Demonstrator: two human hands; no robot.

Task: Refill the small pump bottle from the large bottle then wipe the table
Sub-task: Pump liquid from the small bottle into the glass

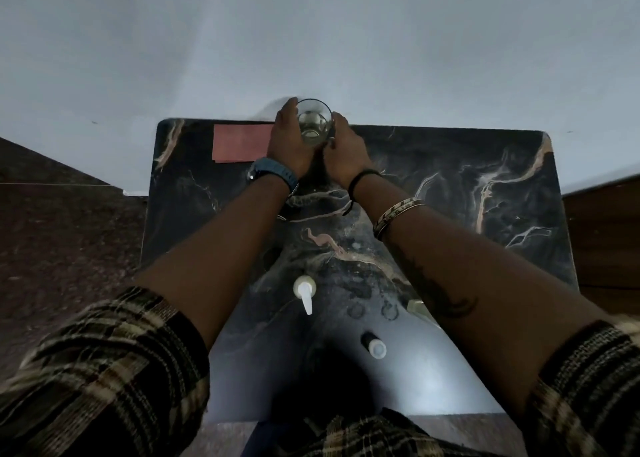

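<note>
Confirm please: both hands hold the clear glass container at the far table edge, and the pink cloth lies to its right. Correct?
Not quite. The head view shows the flat pink cloth to the left of the clear glass container, beside the left hand. The right hand holds the container too, at the far edge.

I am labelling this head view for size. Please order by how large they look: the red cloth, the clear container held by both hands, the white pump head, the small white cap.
1. Red cloth
2. Clear container
3. Pump head, nearer the camera, so perhaps flattered
4. White cap, also near
</note>
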